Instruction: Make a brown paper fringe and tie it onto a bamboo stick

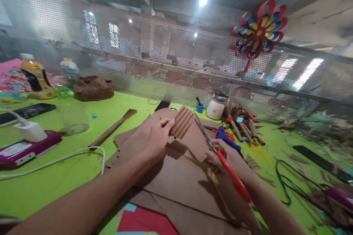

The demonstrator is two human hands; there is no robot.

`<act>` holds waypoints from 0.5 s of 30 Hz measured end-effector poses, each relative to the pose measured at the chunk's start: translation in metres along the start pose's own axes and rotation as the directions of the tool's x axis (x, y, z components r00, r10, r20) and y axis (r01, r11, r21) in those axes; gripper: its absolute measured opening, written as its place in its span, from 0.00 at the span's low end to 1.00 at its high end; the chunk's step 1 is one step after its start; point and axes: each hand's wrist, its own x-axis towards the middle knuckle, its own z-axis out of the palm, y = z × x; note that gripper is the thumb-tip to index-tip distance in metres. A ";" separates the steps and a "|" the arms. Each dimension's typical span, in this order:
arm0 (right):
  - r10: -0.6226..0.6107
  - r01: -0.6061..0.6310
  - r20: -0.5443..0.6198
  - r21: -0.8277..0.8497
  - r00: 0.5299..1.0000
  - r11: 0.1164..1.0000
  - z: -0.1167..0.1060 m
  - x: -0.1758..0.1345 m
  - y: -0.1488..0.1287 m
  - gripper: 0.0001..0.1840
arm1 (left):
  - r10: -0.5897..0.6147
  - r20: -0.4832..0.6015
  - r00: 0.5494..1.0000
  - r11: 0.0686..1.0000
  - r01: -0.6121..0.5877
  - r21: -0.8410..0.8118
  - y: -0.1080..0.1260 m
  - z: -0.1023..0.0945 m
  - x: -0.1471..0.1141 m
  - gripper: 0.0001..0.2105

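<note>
Between the thumb and fingers of my left hand [158, 134] is a small piece of corrugated cardboard [182, 122], its ridged side showing. My right hand [228, 158] is closed around a pair of scissors [227, 169] with red handles, the blades pointing up and away beside the cardboard piece. The blades look nearly closed and stand apart from the piece. Below both hands lie large flat cardboard sheets [171, 176]. A thin yellow thread [217, 187] hangs under my right hand.
A blue glue gun [227, 137] lies just beyond my right hand. Rolled cardboard bundles [244, 126] and a white jar [217, 106] stand behind it. On the left are a cardboard stick [113, 128], a clear cup [73, 117] and a purple power strip [30, 150]. A black cable [286, 187] lies right.
</note>
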 end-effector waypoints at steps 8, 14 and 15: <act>-0.116 0.119 0.053 -0.043 0.992 0.992 0.018 -0.009 -0.009 0.18 | -0.060 0.067 0.996 0.997 0.062 -0.038 0.011 0.011 -0.014 0.10; -0.104 0.100 0.052 0.069 0.993 0.993 0.030 -0.014 -0.014 0.20 | -0.030 0.077 0.997 0.999 0.033 -0.037 0.016 0.015 -0.021 0.09; -0.102 0.099 0.044 0.063 0.994 0.993 0.030 -0.015 -0.014 0.19 | -0.024 0.070 0.997 0.999 0.026 -0.031 0.018 0.015 -0.022 0.09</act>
